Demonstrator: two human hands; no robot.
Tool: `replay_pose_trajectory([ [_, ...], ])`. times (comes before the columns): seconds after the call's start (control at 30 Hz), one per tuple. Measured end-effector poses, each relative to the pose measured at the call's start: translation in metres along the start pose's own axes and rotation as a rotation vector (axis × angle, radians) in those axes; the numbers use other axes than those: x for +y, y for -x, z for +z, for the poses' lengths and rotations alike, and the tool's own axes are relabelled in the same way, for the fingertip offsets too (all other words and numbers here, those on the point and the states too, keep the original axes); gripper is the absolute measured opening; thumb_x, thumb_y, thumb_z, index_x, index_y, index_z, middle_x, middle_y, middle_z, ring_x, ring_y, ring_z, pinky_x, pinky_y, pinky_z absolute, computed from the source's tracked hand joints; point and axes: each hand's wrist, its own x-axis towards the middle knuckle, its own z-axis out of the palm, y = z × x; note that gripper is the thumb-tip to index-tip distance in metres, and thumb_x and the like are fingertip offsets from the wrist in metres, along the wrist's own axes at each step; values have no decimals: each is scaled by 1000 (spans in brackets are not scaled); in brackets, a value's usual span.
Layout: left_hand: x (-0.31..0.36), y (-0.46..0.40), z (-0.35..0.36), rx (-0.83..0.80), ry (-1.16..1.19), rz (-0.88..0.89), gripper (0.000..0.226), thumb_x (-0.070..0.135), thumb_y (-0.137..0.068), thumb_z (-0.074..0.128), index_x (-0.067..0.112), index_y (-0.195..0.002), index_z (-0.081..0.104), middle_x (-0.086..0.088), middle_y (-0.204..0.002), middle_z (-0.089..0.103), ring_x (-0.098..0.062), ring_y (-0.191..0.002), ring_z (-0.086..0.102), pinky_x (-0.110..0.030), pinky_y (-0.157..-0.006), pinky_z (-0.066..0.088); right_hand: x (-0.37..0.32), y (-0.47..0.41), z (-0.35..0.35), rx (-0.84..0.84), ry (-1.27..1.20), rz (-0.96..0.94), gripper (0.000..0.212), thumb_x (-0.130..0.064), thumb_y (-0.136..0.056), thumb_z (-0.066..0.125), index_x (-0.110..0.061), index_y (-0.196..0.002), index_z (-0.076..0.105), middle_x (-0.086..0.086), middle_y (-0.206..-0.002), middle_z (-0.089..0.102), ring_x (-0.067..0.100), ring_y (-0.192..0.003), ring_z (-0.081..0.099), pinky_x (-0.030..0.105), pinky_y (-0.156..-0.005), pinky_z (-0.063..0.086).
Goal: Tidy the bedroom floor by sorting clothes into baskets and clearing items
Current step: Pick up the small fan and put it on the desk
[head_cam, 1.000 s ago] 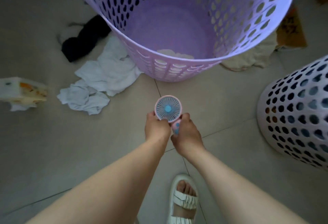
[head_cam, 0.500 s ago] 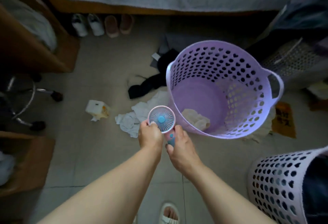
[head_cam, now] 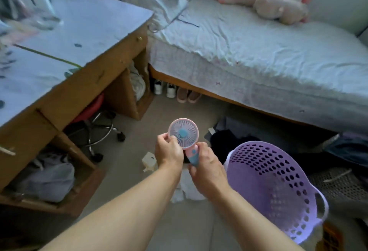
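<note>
I hold a small pink handheld fan [head_cam: 183, 133] with a blue hub and a pink-and-blue handle in front of me, above the floor. My left hand [head_cam: 168, 151] grips the round rim of the fan head. My right hand [head_cam: 207, 168] is closed around the handle. A purple perforated laundry basket [head_cam: 278, 189] stands on the floor to the right of my hands. White clothes [head_cam: 187, 190] lie on the floor under my right forearm, partly hidden. Dark clothes [head_cam: 229, 138] lie beyond the basket near the bed.
A wooden desk [head_cam: 65, 65] with a blue top fills the left, a red stool [head_cam: 93, 115] under it. The bed [head_cam: 258, 55] with pillows and a pink plush toy runs along the back. Shoes [head_cam: 171, 90] sit under its edge. A small tissue pack [head_cam: 149, 161] lies on the floor.
My head has risen, so the view swung from the floor and basket up to the desk and bed. Both hands kept hold of the fan and lifted with it.
</note>
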Motion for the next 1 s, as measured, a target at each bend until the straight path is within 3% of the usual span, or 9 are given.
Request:
replay_pose_trajectory([
  [0.13,61,-20,-53,80,16,71,21,14,-95,46,6,-112,56,-15,-115,62,-30,-105,58,-31,-86,44,-74,-26,-13,15,30,-43,37,-15,-81,52,-24,-115,40,-1,-110,53,24,-103,55,31,-74,38],
  [0.4,154,-70,-166,218,-3,85,27,27,-95,52,8,-114,56,-14,-117,63,-30,-105,60,-38,-90,50,-221,-67,-10,-44,33,-161,40,-14,-91,45,-20,-129,35,3,-121,49,24,-108,52,33,-83,42],
  [0.53,183,-95,-208,321,-68,68,35,29,-94,54,8,-121,56,-11,-120,63,-28,-106,61,-36,-88,50,-277,-86,-8,-67,76,-245,33,-16,-90,48,-17,-122,39,5,-119,52,30,-107,54,31,-74,36],
  [0.67,203,-116,-235,375,-47,68,30,27,-94,54,10,-119,58,-10,-119,64,-26,-104,62,-34,-85,51,-319,-109,-1,-98,102,-253,34,-17,-90,51,-18,-122,40,4,-121,54,30,-108,55,34,-80,40],
  [0.8,217,-151,-260,390,22,48,28,22,-95,53,10,-120,58,-10,-117,66,-26,-101,65,-42,-90,53,-361,-146,21,-147,89,-280,33,-20,-89,54,-17,-120,42,5,-120,56,29,-106,57,32,-73,36],
  [1.0,220,-200,-290,556,-34,-55,22,19,-95,52,15,-116,58,-7,-116,66,-24,-101,64,-41,-90,52,-413,-193,68,-307,92,-369,36,-26,-91,57,-15,-121,40,7,-121,56,27,-104,57,34,-75,42],
])
